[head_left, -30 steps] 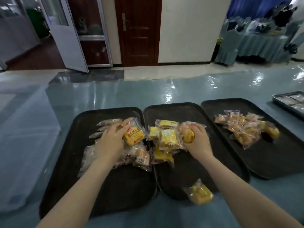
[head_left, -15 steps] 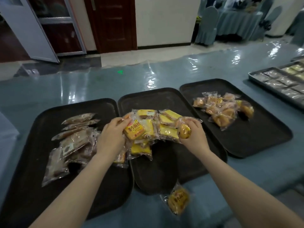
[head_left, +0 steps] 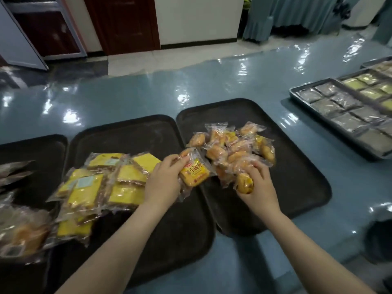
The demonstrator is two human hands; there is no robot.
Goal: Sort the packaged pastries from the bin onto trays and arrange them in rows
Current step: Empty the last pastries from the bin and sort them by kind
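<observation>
Orange-printed bread packet [head_left: 194, 171] sits pinched in our left hand [head_left: 164, 183], grip clamped on its near edge. Our right hand [head_left: 259, 190] curls its grip round a small golden pastry [head_left: 245, 183], touching the heap of golden pastries [head_left: 231, 145] on the right black tray [head_left: 301, 177]. At 9 o'clock, yellow cake packets [head_left: 101, 183] crowd the middle black tray [head_left: 131, 132]. At 2 o'clock on the blue counter [head_left: 148, 90], a metal tray [head_left: 297, 96] holds wrapped squares.
</observation>
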